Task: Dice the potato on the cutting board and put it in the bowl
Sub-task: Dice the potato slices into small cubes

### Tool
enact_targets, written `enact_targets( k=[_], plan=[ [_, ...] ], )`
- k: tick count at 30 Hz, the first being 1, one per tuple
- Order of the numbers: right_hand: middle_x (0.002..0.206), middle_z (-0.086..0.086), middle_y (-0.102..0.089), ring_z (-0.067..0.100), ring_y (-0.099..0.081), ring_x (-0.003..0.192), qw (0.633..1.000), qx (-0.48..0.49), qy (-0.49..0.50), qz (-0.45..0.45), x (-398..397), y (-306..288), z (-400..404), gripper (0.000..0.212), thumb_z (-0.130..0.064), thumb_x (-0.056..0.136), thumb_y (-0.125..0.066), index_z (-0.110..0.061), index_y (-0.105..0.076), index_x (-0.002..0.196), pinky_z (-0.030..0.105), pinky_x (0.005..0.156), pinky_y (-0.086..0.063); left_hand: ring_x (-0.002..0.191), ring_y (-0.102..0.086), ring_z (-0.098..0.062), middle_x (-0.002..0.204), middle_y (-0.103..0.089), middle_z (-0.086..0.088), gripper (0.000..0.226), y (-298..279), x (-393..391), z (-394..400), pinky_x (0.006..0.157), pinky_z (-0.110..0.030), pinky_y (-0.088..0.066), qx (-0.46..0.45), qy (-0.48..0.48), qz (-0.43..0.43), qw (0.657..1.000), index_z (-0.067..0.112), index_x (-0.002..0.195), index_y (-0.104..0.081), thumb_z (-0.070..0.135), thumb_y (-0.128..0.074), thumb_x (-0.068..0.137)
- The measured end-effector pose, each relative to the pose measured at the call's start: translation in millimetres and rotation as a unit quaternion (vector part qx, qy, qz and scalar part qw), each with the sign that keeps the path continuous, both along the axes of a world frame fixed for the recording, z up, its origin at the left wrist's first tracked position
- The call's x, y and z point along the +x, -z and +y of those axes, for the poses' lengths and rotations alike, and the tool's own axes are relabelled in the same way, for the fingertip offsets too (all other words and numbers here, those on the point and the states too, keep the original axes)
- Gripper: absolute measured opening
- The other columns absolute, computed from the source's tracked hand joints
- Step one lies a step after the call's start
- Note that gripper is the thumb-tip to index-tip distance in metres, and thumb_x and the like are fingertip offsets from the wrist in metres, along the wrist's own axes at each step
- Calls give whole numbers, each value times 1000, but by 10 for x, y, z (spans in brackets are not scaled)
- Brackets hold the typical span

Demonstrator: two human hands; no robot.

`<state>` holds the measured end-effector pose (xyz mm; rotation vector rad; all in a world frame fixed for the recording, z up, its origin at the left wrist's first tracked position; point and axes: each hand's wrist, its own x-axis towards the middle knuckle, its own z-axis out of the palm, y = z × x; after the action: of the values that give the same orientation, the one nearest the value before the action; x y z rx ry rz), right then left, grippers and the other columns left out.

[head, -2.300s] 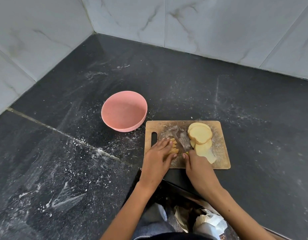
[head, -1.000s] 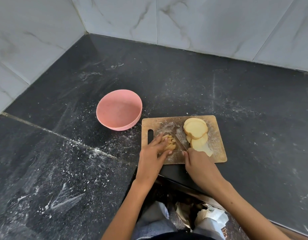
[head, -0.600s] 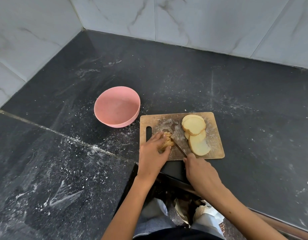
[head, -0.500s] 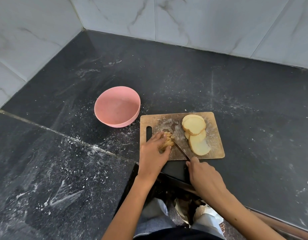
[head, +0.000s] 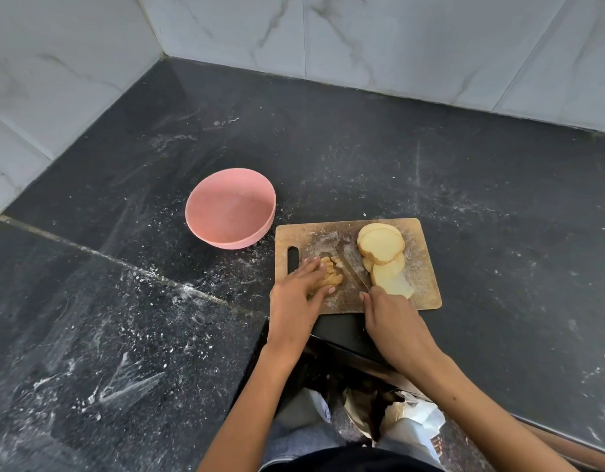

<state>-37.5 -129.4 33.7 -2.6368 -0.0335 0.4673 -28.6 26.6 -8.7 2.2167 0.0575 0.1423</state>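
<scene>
Left hand [head: 296,294] lies palm down, fingers curled over potato pieces [head: 328,275]. Right hand [head: 391,321] grips a knife [head: 354,272], blade angled forward-left. Both forearms reach forward, bare.

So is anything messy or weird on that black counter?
Yes. White powdery specks and smears are scattered over the black stone counter, thickest left of the wooden cutting board. The board's near edge also hangs past the counter's edge. The round pink bowl sits upright and holds no potato yet.

bowl [head: 230,208] left of board [head: 427,267]; countertop [head: 362,158] behind open.
</scene>
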Motion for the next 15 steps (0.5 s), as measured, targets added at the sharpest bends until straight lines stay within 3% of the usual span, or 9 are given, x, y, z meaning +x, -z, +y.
enact_targets(
  k=[3,9,15],
  plan=[
    [78,6,-54,28,-52,74,1000,15,-14,-8,55,16,75,29,-34,103,-30,-16,-41,83,34,62,-34,122,-52,-4,126,-64,-1,45,-1,-8,6,100,-1,-31,-24,-12,-12,1000,11,119,-68,13,-81,76],
    [95,15,-65,33,-61,89,1000,6,-25,-5,133,41,202,32,-32,103,-29,-8,-51,101,32,64,-36,120,-54,-6,123,-65,-3,45,0,41,18,106,-9,-33,-16,-13,-5,1000,9,116,-69,10,-83,73],
    [111,15,-63,32,-61,102,996,-83,-41,-16,202,48,336,26,-21,104,-30,-6,-48,115,31,67,-35,118,-51,-6,122,-64,-9,42,15,52,18,102,-1,-28,-17,-13,-7,1000,3,113,-69,3,-81,73]
  ],
)
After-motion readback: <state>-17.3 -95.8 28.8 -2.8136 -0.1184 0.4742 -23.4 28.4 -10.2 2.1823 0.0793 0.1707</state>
